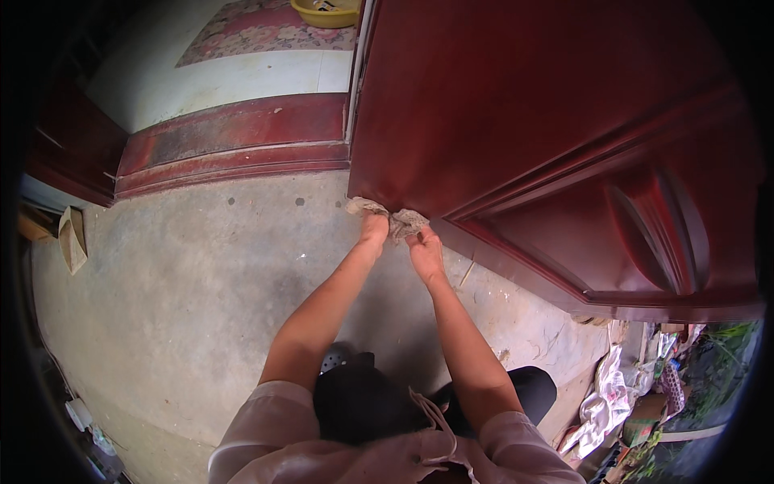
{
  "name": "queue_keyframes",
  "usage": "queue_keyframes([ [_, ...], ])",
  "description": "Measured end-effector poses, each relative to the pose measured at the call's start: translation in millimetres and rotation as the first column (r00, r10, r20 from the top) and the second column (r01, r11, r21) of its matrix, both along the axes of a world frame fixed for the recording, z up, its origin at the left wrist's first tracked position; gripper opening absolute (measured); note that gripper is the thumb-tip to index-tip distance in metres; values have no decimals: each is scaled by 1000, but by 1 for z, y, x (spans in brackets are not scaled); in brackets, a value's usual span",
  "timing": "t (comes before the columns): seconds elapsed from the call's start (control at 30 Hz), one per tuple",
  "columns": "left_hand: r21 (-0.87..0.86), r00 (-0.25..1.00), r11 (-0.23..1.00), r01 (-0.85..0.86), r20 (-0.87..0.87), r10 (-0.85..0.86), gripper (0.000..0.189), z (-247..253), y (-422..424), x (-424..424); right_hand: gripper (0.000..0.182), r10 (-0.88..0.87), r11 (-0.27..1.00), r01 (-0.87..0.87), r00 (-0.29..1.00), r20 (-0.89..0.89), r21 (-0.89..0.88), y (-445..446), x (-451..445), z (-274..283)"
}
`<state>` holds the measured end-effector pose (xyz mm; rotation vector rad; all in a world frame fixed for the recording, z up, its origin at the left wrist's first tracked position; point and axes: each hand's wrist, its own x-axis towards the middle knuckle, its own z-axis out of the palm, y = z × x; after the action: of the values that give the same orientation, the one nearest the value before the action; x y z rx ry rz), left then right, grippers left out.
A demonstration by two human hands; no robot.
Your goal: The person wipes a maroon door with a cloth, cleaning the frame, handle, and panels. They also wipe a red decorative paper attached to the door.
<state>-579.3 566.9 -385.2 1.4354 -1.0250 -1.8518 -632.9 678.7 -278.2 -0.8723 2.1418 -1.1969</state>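
A crumpled, dirty beige cloth is stretched between my two hands at the lower corner of a dark red panelled door. My left hand grips the cloth's left part, with its fingers partly hidden under the fabric. Around the cloth's right end, the fingers of my right hand are closed. The cloth lies close against the door's bottom edge; whether it touches the door all along cannot be made out. Both arms reach forward over the concrete floor, past my bent knees.
A worn red threshold crosses the doorway at upper left. Beyond it lie a floral mat and a yellow basin. A cardboard piece leans at far left. Plastic bags and clutter lie at lower right. A thin stick rests near the door.
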Motion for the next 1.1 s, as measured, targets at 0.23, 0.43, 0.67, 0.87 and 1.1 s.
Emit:
queue_keyframes([
  [0.23, 291, 941, 957, 4, -324, 94, 38, 93, 34, -21, 20, -315, 909, 381, 893, 320, -170, 29, -27, 11],
  [0.43, 290, 778, 948, 128, -622, 86, 21, 264, 26, 7, 28, -373, 708, 465, 885, 278, -531, 20, -15, 149],
  [0.67, -391, 466, 921, 10, -812, -350, 24, 426, 62, 36, 33, -393, 490, 35, 901, -185, -871, 26, -20, 285],
  [0.87, -972, 929, -30, -234, -214, -303, 60, 444, 55, -13, 50, -474, 675, -241, 583, -660, -698, -2, -28, 316],
  [1.1, -985, 965, -133, 109, 136, -223, 59, 318, 58, -10, 46, -206, 872, -74, 842, -499, -484, 7, -19, 188],
])
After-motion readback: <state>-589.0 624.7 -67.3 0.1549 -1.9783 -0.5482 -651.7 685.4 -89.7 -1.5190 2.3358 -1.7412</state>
